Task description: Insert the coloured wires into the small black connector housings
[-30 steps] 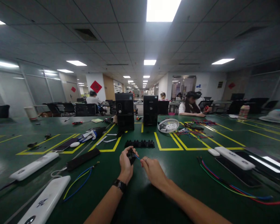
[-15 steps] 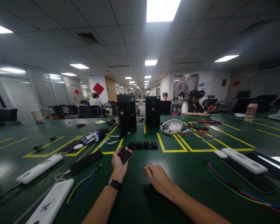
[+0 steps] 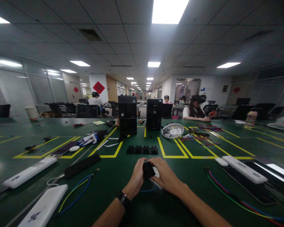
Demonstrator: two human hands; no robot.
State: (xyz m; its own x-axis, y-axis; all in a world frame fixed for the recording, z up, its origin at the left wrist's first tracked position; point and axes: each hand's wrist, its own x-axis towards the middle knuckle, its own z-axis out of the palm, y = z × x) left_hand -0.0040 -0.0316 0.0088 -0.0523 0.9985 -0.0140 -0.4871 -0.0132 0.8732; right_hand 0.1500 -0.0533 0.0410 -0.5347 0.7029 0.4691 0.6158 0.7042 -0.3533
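A small black square block (image 3: 148, 170) sits between my two hands, above the near middle of the table. My left hand (image 3: 136, 176), with a dark watch on its wrist, grips the block's left side. The fingers of my right hand (image 3: 167, 174) close on its right side. Something whitish (image 3: 155, 172) shows beside the block under the right fingers; its kind is unclear. A blue wire (image 3: 148, 190) curves below the hands, and its upper end is hidden. Beyond the hands lies a black strip with several raised parts (image 3: 142, 149).
Two black computer towers (image 3: 127, 115) stand at the back. A white round basket (image 3: 172, 130) and loose coloured wires (image 3: 201, 138) lie right of them. White power banks (image 3: 243, 169) rest at both sides. Blue and yellow wires (image 3: 77, 192) lie left. Another person (image 3: 195, 110) sits across.
My hands have come together around the black block, the left moving right and down. The blue wire, earlier pinched by my right hand, now hangs or lies beneath the hands. The view shifted slightly.
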